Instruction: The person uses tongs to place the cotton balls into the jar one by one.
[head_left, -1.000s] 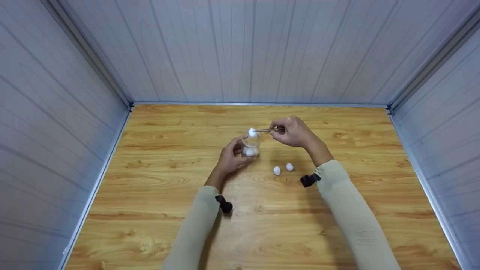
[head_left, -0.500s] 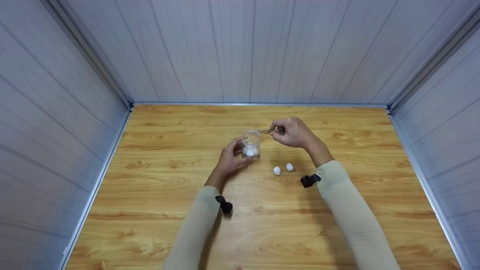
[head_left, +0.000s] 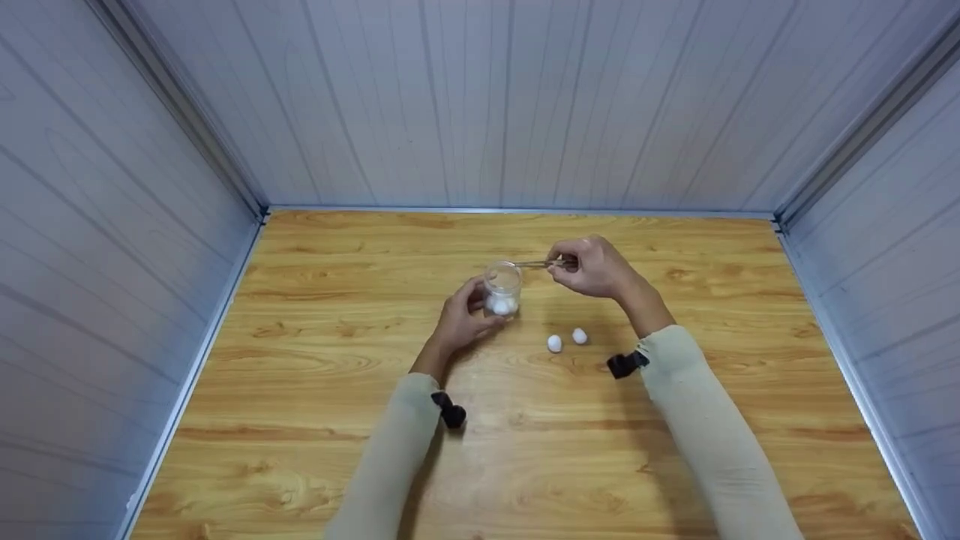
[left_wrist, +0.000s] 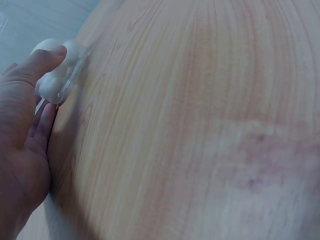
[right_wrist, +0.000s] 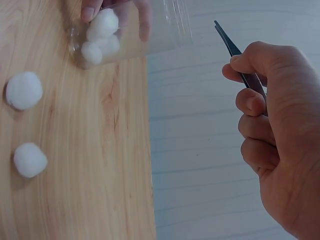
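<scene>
Now left hand [head_left: 459,319] grips jar [head_left: 502,289]; right hand [head_left: 596,266] pinches tweezers [head_left: 534,263].

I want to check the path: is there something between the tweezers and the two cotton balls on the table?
Nothing visible: bare table lies between the tweezers and the two cotton balls; the jar stands left of that path.

Head: high, looking forward and down over the counter [head_left: 525,450].
Left wrist: low, close beside the jar [left_wrist: 60,75].
Right wrist: close; shares the jar [right_wrist: 130,35].
</scene>
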